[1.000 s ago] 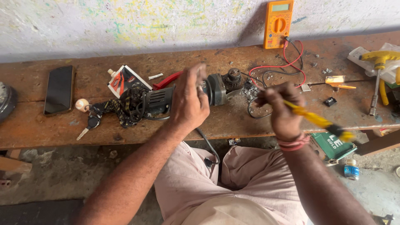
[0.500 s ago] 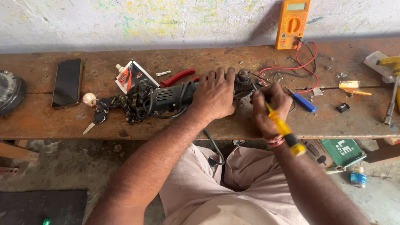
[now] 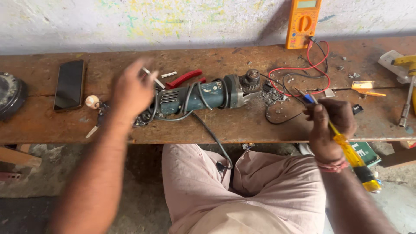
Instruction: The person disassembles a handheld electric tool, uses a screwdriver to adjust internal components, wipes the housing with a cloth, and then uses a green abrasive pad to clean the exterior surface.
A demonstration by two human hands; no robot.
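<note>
Teal metal-nosed angle grinder [image 3: 197, 98] mid wooden surface [image 3: 260, 125]; likely heavy, rigid, best held at body. Right hand [image 3: 329, 123] at 3 o'clock gripping yellow-handled screwdriver [image 3: 346, 149]. Left hand [image 3: 132, 91] at 9 o'clock, blurred, fingers indeterminate.

Yellow-handled screwdriver [image 3: 342, 145] gripped in my right hand [image 3: 329, 125], tip angled up-left. Teal angle grinder [image 3: 201, 97] lies on its side mid-desk, cord looped round its body.

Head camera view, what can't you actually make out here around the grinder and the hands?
- Left hand: motion-blurred; its grip cannot be told.
- Things behind it, left of the angle grinder: hidden by that hand.
- Screwdriver shaft: covered by the right hand.
- Multimeter: top cut by the frame edge.
</note>
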